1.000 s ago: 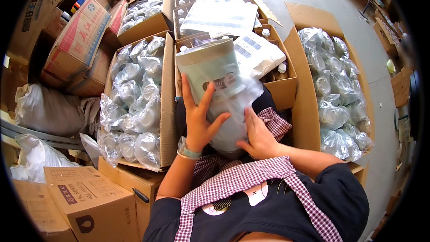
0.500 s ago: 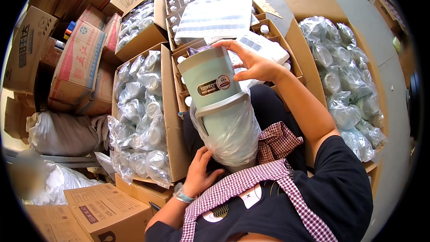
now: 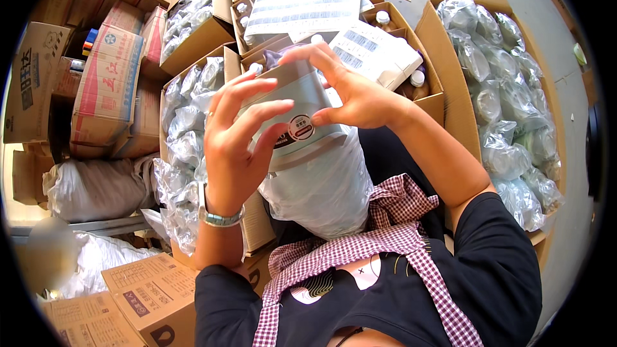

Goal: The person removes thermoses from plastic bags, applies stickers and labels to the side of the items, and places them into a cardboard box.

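Note:
A pale green round container point(image 3: 307, 99) with a grey band and a dark label tilts between my legs. Its lower part sits in a clear plastic bag point(image 3: 321, 196), which has a crumpled surface. My right hand point(image 3: 350, 90) spans the container's upper end, fingers over the far rim and thumb beside the label's round emblem. My left hand point(image 3: 238, 138) is raised over the container's left side, fingers curved and apart. It hides part of the label; whether its fingertips touch the container is hard to tell.
Open cartons of bagged items stand at my left point(image 3: 247, 199) and right point(image 3: 501, 109). Ahead, printed white sheets point(image 3: 308, 3) lie over a carton of capped bottles, near a white printed pack point(image 3: 376, 54). Closed cartons point(image 3: 106, 83) pile up at far left; another carton point(image 3: 154, 289) is near-left.
My left hand has risen from the bag's lower end to the container's upper left side. My right hand has shifted slightly left and down along the rim. The view has moved a little.

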Tool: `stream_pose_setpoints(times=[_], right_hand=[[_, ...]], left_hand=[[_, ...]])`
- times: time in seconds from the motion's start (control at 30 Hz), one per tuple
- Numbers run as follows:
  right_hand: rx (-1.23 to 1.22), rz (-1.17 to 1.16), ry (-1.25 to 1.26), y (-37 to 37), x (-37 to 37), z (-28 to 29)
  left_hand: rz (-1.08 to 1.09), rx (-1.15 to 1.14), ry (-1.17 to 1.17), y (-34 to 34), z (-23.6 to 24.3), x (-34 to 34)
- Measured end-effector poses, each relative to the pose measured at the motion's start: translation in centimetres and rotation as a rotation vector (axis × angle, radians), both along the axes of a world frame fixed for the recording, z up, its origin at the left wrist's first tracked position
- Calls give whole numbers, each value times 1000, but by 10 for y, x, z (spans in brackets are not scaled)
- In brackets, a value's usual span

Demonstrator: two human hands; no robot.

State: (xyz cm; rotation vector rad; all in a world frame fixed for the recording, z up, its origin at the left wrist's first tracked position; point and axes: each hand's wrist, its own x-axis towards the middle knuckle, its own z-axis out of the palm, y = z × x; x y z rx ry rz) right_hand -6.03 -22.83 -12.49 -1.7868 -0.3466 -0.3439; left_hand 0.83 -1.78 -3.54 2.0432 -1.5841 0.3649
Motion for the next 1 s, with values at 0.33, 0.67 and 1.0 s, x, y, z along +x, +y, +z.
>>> stream_pose_setpoints(times=[0.33, 0.67, 1.0], right_hand=[[31, -60, -47, -2, -6, -8], [763, 62, -134, 11, 0, -13], [1439, 666, -153, 16, 41, -51]], left_hand=[[-259, 279, -156, -34, 9, 20], [-308, -1131, 1235, 112, -13, 131], [-547, -896, 1306, -40, -74, -6]])
